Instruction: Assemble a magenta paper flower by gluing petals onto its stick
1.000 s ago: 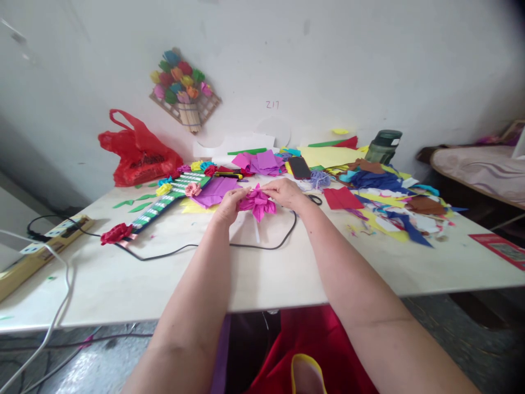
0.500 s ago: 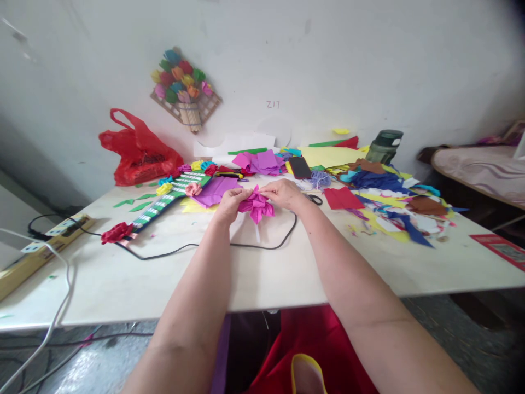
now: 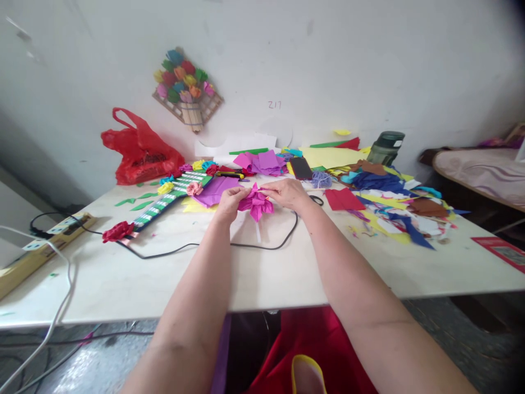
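Observation:
A magenta paper flower [image 3: 261,206] with pointed, folded petals is held above the middle of the table, a thin white stem [image 3: 258,232] showing below it. On its left side, my left hand [image 3: 232,203] is closed, thumb and fingers pinching the petals. My right hand [image 3: 287,194] is closed at the upper right edge of the flower, fingertips pressed on the paper. Just behind my left hand lie purple paper sheets [image 3: 217,190]. Scissors, of which a black handle [image 3: 316,200] shows, lie beyond my right wrist.
A green-and-white striped board [image 3: 172,200] with paper flowers lies at left, near a red plastic bag [image 3: 141,150]. Colourful paper scraps [image 3: 394,208] pile up at right. A black cable [image 3: 172,254] crosses the table [image 3: 279,279]; a power strip [image 3: 53,241] sits at the left edge.
My right hand has shifted very slightly at the flower's upper right edge, and the petals sit a little differently. Both hands keep their hold; the view has moved a little.

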### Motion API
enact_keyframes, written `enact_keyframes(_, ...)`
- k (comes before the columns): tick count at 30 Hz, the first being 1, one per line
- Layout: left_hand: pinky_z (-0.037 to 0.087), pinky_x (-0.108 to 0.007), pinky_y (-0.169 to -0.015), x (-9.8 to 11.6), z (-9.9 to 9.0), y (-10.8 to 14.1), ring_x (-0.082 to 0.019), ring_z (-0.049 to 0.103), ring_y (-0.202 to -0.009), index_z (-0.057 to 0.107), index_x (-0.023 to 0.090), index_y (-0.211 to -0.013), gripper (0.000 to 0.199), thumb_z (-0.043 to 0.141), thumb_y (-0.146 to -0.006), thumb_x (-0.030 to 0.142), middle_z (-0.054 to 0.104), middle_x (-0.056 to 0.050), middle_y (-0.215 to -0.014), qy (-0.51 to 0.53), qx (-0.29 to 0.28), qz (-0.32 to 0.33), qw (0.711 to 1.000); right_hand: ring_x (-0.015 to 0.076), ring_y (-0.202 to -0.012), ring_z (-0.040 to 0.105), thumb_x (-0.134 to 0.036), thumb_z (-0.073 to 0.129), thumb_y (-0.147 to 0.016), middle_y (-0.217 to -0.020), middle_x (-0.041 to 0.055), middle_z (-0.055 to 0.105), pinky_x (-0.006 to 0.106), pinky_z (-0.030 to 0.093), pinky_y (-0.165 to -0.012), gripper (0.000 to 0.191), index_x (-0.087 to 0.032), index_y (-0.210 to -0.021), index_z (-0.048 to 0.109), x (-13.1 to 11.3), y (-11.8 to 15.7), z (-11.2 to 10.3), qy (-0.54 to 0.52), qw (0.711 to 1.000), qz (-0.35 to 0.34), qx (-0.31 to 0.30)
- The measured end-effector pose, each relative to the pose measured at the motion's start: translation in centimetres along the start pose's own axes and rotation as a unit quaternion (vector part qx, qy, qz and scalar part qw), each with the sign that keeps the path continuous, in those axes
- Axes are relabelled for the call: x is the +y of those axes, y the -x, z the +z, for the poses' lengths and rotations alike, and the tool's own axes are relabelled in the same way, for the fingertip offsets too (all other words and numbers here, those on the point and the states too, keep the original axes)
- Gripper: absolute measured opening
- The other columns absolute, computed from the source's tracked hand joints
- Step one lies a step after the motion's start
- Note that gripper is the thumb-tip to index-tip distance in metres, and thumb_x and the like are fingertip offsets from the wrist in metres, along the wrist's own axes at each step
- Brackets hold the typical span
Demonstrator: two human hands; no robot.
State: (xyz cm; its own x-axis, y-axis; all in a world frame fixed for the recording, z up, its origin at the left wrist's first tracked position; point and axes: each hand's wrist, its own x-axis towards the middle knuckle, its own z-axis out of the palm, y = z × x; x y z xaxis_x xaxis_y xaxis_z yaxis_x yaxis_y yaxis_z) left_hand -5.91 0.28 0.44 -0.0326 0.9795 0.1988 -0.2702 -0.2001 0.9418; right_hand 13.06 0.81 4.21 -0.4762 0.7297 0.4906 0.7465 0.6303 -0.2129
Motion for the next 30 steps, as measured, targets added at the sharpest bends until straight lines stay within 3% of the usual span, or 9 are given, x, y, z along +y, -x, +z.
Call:
enact_keyframes(10, 0.039, -0.023, -0.049, 0.2, -0.3, -0.1, -0.010, 0.054, -0.050, 0.067, 0.013, -0.062, 0.034, 0.084, -0.045, 0.036, 0.061, -0.002, -0.057, -0.006, 0.040, 0.011, 0.999, 0.0216, -0.096, 0.067, -0.040, 0.053, -0.086, -0.099, 0.0032, 0.075, 0.028, 0.045, -0.076, 0.031, -0.027, -0.104, 0.075, 1.9, 0.3, -1.2, 0.037, 0.998, 0.057, 0.002)
enact_keyframes(14, 0.039, -0.022, -0.048, 0.0, -0.4, -0.2, -0.010, 0.054, -0.049, 0.067, 0.013, -0.062, 0.036, 0.085, -0.044, 0.038, 0.061, -0.001, -0.055, -0.008, 0.042, 0.014, 0.999, 0.0249, -0.098, 0.066, -0.041, 0.048, -0.088, -0.100, 0.0073, 0.074, 0.033, 0.047, -0.079, 0.034, -0.027, -0.104, 0.074, 3.4, 0.4, -1.2, 0.093, 0.982, 0.164, 0.004)
enact_keyframes(21, 0.042, -0.023, -0.051, -0.1, -0.3, -0.3, -0.012, 0.057, -0.052, 0.068, 0.013, -0.066, 0.037, 0.085, -0.043, 0.037, 0.063, -0.002, -0.058, -0.008, 0.051, 0.013, 0.999, 0.0295, -0.105, 0.064, -0.024, 0.055, -0.082, -0.111, 0.0162, 0.070, 0.039, 0.049, -0.082, 0.028, -0.021, -0.102, 0.075, 5.5, 0.7, 0.3, 0.133, 0.932, 0.322, -0.101)
enact_keyframes(24, 0.042, -0.023, -0.051, -0.2, -0.4, -0.4, -0.012, 0.057, -0.051, 0.069, 0.013, -0.066, 0.035, 0.085, -0.045, 0.036, 0.063, -0.002, -0.058, -0.011, 0.046, 0.022, 0.999, 0.0311, -0.108, 0.063, -0.016, 0.060, -0.074, -0.116, 0.0169, 0.067, 0.041, 0.047, -0.088, 0.036, -0.021, -0.107, 0.073, 5.4, 0.7, 0.2, 0.122, 0.938, 0.311, -0.091)
enact_keyframes(27, 0.039, -0.022, -0.048, -0.3, -0.5, -0.5, -0.011, 0.055, -0.049, 0.067, 0.013, -0.063, 0.033, 0.084, -0.048, 0.037, 0.060, -0.001, -0.055, -0.019, 0.040, 0.027, 0.999, 0.0304, -0.108, 0.062, -0.020, 0.055, -0.077, -0.116, 0.0148, 0.068, 0.040, 0.044, -0.092, 0.033, -0.021, -0.104, 0.075, 4.3, 0.4, -0.3, 0.103, 0.962, 0.251, -0.017)
enact_keyframes(30, 0.038, -0.022, -0.047, -0.4, -0.4, -0.5, -0.010, 0.053, -0.048, 0.066, 0.013, -0.062, 0.033, 0.084, -0.049, 0.038, 0.059, 0.000, -0.054, -0.031, 0.030, 0.029, 0.999, 0.0245, -0.091, 0.065, -0.031, 0.053, -0.080, -0.093, 0.0090, 0.073, 0.032, 0.047, -0.078, 0.027, -0.019, -0.083, 0.076, 2.6, -0.2, -0.3, -0.007, 0.971, 0.236, 0.026)
